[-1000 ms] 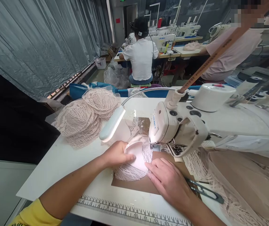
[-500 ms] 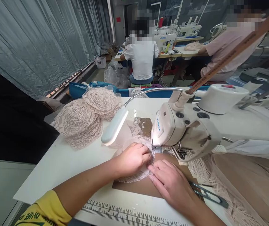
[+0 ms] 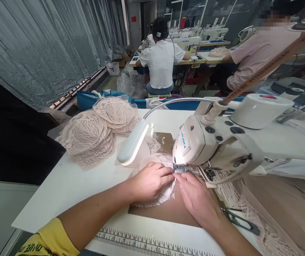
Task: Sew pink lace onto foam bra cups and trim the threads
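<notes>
A round pale-pink lace piece [image 3: 148, 203], shaped like a bra cup, lies under the head of a white sewing machine [image 3: 191, 145]. My left hand [image 3: 151, 181] rests on top of it, fingers bent together and pressing the lace close to the presser foot. From the other side, my right hand [image 3: 196, 193] pinches the lace edge between thumb and forefinger, just in front of the needle area. The two hands' fingertips meet there and partly hide the edge. Below the lace is a brown sheet [image 3: 165, 215] on the white table [image 3: 74, 192].
Stacked lace cups [image 3: 85, 133] sit at the back left. A lamp [image 3: 133, 142] on a bendy neck hangs beside the machine. Thread snips [image 3: 241, 221] and more lace fabric [image 3: 280, 206] lie on the right. A printed ruler [image 3: 141, 245] runs along the front edge. Two people sit at machines beyond.
My right hand has moved up toward the needle, its fingertips now at the lace edge beside the left hand's. The left hand has shifted slightly. The person in white has leaned a little.
</notes>
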A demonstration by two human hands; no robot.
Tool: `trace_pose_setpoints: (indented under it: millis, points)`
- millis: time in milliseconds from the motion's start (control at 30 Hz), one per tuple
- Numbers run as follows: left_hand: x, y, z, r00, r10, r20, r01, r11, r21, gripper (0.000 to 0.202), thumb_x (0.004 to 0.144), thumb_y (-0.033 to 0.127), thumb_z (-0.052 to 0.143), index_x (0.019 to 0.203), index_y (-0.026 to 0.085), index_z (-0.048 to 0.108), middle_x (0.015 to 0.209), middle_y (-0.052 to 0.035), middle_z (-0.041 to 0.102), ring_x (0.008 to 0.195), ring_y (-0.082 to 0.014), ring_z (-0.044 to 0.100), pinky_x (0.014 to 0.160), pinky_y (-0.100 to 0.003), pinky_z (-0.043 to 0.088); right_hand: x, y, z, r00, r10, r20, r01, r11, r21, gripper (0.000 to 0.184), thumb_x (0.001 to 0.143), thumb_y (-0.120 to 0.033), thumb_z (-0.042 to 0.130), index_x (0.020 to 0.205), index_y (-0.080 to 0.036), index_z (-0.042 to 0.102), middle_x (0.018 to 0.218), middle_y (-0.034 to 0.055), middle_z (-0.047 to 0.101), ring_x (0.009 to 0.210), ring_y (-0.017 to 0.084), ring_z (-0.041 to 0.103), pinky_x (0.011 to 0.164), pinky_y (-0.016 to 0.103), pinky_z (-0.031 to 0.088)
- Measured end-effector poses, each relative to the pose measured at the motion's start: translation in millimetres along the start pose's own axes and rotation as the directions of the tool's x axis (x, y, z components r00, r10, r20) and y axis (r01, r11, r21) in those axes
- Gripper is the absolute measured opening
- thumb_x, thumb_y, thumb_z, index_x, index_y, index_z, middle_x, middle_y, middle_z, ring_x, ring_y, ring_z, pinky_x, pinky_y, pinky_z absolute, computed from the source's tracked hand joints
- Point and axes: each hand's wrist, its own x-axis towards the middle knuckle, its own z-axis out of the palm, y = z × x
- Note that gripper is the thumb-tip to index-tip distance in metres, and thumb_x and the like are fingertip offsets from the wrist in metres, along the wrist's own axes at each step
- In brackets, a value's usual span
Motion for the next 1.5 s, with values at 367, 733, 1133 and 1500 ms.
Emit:
trace_pose_setpoints:
  millis: [367,733,1133,1500]
  points:
    - [2,-1,2.5,1.000,-0.004,-0.009,0.005,0.998,0.057,0.047,0.085,0.021,0.050,0.130,0.009,0.050,0.131,-0.0162,0.052,0.098,-0.0256,0.051,0.084,-0.038,0.043,-2,2,2,0.999,-0.037,-0.035,0.036,0.999,-0.039,0.037,0.087,-0.009,0.039,0.110,-0.011,0.068,0.100,0.0119,0.072,0.082,0.022,0.063,0.071,0.033,0.053]
    - [3,0,1.8,1.000,-0.005,-0.018,0.006,0.997,0.077,0.040,0.091,0.020,0.043,0.129,0.010,0.050,0.130,-0.0162,0.054,0.101,-0.0243,0.051,0.083,-0.038,0.043,-1,1,-1,0.995,-0.083,-0.056,0.077,0.992,-0.104,0.036,0.088,-0.009,0.039,0.110,-0.012,0.068,0.096,0.0111,0.071,0.076,0.020,0.061,0.063,0.030,0.049]
    - [7,-7,0.1,1.000,0.013,-0.022,-0.013,0.999,0.038,0.038,0.092,0.018,0.041,0.129,0.010,0.049,0.129,-0.0123,0.057,0.109,-0.0248,0.049,0.088,-0.038,0.039,-1,4,-4,0.997,-0.062,-0.053,0.064,0.997,0.035,0.034,0.088,-0.011,0.041,0.107,-0.014,0.069,0.098,0.0080,0.071,0.081,0.019,0.062,0.069,0.028,0.050]
    - [9,-14,3.9,0.994,-0.051,-0.094,0.056,0.997,0.058,0.035,0.092,0.023,0.042,0.124,0.011,0.052,0.128,-0.0136,0.056,0.111,-0.0256,0.049,0.088,-0.039,0.039,2,3,-4,0.997,-0.058,0.049,0.056,0.998,0.040,0.036,0.090,-0.011,0.039,0.115,-0.013,0.065,0.091,0.0079,0.068,0.074,0.018,0.058,0.066,0.029,0.048]
